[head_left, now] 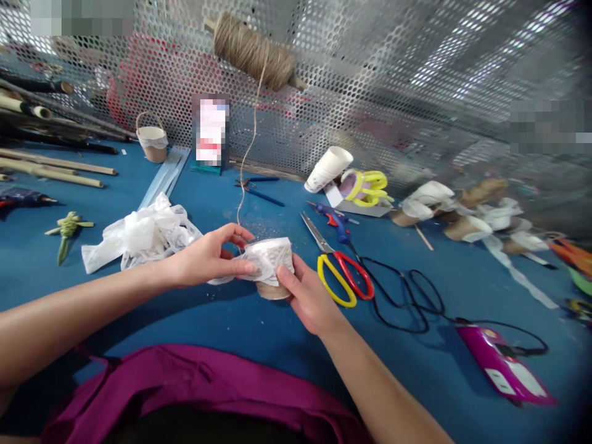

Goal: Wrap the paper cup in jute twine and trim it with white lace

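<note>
Both hands meet at a small cup [274,291] whose lower part is brown, with white lace ribbon [266,256] around its upper part. My right hand [308,293] grips the cup from the right, thumb pressed on the lace. From the left, my left hand [224,253] pinches the lace between thumb and fingers against the cup's side. The ribbon appears to trail under my left wrist towards a loose heap of white lace [155,231]. Just right of my right hand lie scissors [340,265] with one yellow and one red handle.
A twine spool [252,52] hangs on the perforated metal wall, its strand falling behind my left hand. A finished-looking small basket [153,142], pliers [261,188], a blue glue gun [330,219], paper cups [329,168] and a purple power strip [504,364] with black cord stand around.
</note>
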Tool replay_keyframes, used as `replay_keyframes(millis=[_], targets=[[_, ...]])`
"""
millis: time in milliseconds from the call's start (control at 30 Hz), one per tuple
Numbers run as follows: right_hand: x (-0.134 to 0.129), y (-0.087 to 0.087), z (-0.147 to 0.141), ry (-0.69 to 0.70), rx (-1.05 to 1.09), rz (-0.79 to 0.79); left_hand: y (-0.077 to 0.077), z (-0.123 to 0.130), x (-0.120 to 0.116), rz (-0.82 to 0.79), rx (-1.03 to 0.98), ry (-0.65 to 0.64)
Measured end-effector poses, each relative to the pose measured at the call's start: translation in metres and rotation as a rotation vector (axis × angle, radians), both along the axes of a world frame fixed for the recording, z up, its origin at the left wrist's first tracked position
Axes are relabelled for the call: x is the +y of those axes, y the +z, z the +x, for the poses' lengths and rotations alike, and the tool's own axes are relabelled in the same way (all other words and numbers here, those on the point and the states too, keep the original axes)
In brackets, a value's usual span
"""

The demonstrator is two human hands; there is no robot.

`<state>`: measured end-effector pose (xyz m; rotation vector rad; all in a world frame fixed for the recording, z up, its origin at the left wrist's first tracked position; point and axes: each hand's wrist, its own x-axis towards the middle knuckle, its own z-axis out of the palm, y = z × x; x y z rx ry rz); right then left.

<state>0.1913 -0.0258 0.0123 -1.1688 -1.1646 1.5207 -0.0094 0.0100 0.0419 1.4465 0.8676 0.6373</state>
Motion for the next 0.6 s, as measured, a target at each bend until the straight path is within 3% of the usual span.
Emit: replay_keyframes(millis=[200, 600], targets=[[-0.0009, 0.0027, -0.0015, 0.004, 0.067, -0.103, 0.0032, -0.0015, 0.0023, 0.043, 0.073, -0.006], [-0.0032, 0.0022, -0.0025, 0.047, 0.004, -0.047, 0.0008, -0.0009, 0.0026, 0.033, 0.081, -0.002]])
